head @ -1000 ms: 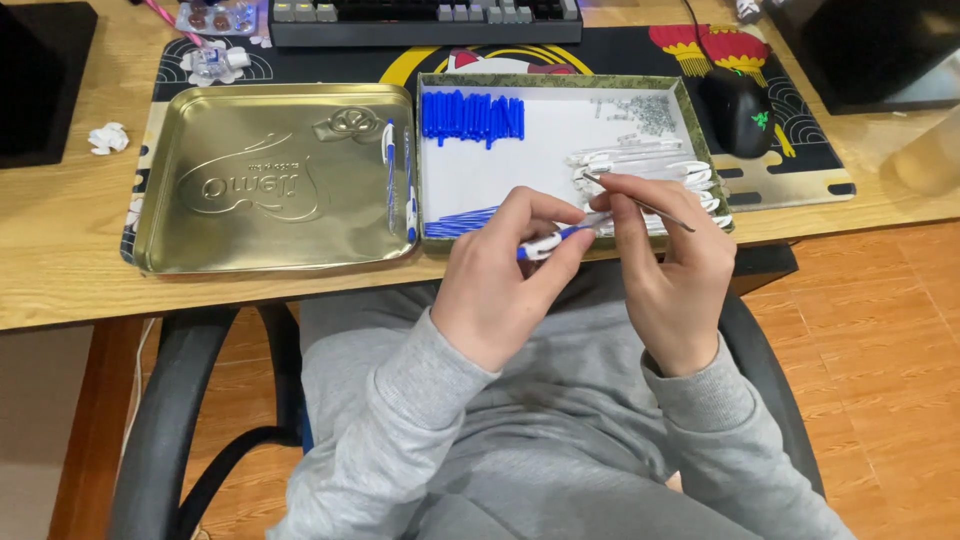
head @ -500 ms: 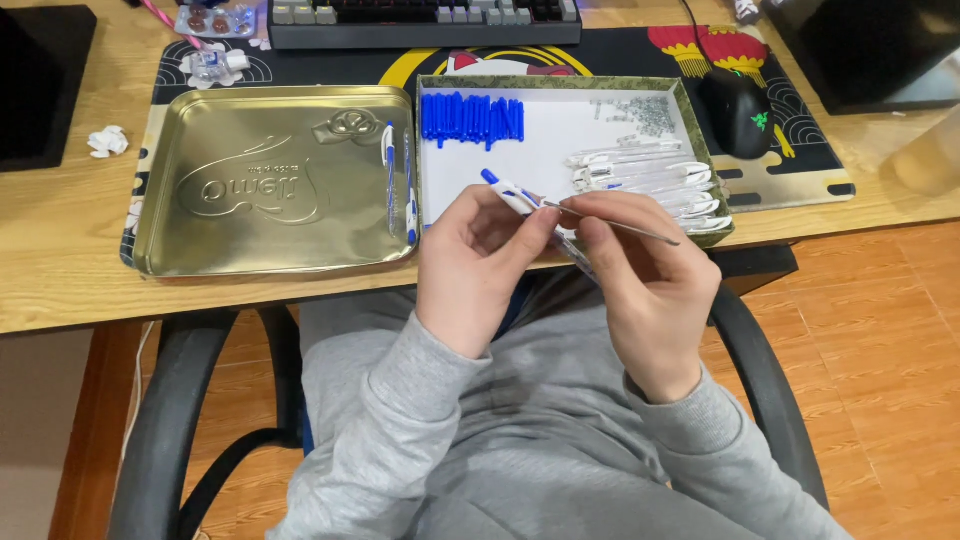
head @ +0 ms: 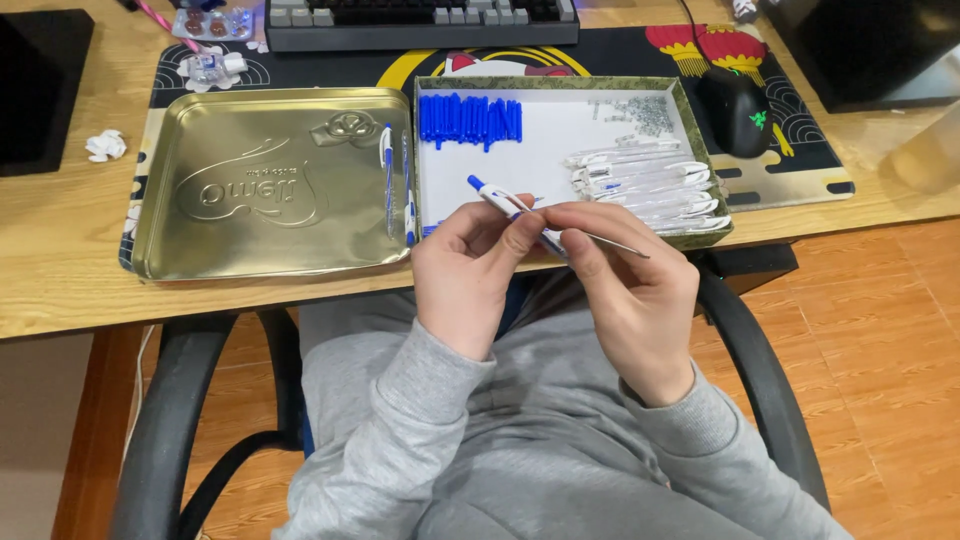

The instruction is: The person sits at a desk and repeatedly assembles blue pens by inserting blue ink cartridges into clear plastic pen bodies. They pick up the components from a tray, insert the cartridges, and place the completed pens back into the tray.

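Just in front of the white-lined box [head: 560, 150], above the lap, the left hand [head: 470, 270] has its grip closed on a white pen barrel with a blue tip [head: 505, 203], while the right hand [head: 625, 290] pinches a thin refill [head: 610, 242] at the barrel's rear. A skewed push could bend the refill or drop it clear of the box.
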